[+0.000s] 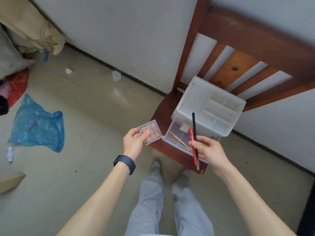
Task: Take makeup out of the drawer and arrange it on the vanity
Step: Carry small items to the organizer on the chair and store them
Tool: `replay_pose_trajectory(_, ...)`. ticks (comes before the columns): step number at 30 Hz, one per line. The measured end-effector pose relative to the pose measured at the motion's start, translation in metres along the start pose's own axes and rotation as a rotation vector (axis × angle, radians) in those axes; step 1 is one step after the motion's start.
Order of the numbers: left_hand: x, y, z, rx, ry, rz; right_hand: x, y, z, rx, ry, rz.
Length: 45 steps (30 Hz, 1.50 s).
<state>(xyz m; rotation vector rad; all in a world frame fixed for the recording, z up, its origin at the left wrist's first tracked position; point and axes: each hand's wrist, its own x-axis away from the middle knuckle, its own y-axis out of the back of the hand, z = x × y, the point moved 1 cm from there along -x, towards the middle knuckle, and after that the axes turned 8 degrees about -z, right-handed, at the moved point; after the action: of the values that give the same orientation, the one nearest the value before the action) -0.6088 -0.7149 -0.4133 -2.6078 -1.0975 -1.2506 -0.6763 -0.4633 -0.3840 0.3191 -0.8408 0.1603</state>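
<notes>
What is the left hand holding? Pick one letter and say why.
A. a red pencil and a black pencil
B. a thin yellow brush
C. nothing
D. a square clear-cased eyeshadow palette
D: the left hand grips the square palette by its lower edge, while the two pencils are in the right hand.

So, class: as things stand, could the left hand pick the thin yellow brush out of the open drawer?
Probably not yet. The drawer is open and the brush lies uncovered, but the left hand is already holding the eyeshadow palette, so its grip is taken.
</notes>
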Motion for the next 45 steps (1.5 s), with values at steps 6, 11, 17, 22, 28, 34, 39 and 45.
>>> replay_pose_trajectory(6, 0.073, 0.055, -0.017, 0.200, -0.029, -0.138, 0.062, -0.015, 0.047, 0.013, 0.061, 0.167)
replay_pose_trajectory(11, 0.160, 0.118, -0.004, 0.418, -0.069, -0.332, 0.135, -0.051, 0.081, 0.138, 0.209, 0.388)
replay_pose_trajectory(17, 0.292, 0.235, 0.046, 0.699, -0.124, -0.666, 0.264, -0.132, 0.091, 0.358, 0.409, 0.697)
replay_pose_trajectory(22, 0.411, 0.336, 0.135, 0.919, -0.189, -0.996, 0.402, -0.215, 0.039, 0.548, 0.531, 1.012)
replay_pose_trajectory(28, 0.578, 0.434, 0.300, 1.055, -0.178, -1.349, 0.593, -0.291, -0.110, 0.730, 0.597, 1.367)
replay_pose_trajectory(34, 0.747, 0.499, 0.456, 1.095, -0.078, -1.643, 0.771, -0.322, -0.271, 0.849, 0.590, 1.668)
replay_pose_trajectory(39, 0.852, 0.538, 0.540, 1.126, -0.023, -1.854, 0.886, -0.335, -0.377, 0.945, 0.581, 1.862)
replay_pose_trajectory(45, 0.929, 0.610, 0.635, 1.149, 0.000, -2.015, 1.000, -0.380, -0.494, 0.996, 0.583, 2.012)
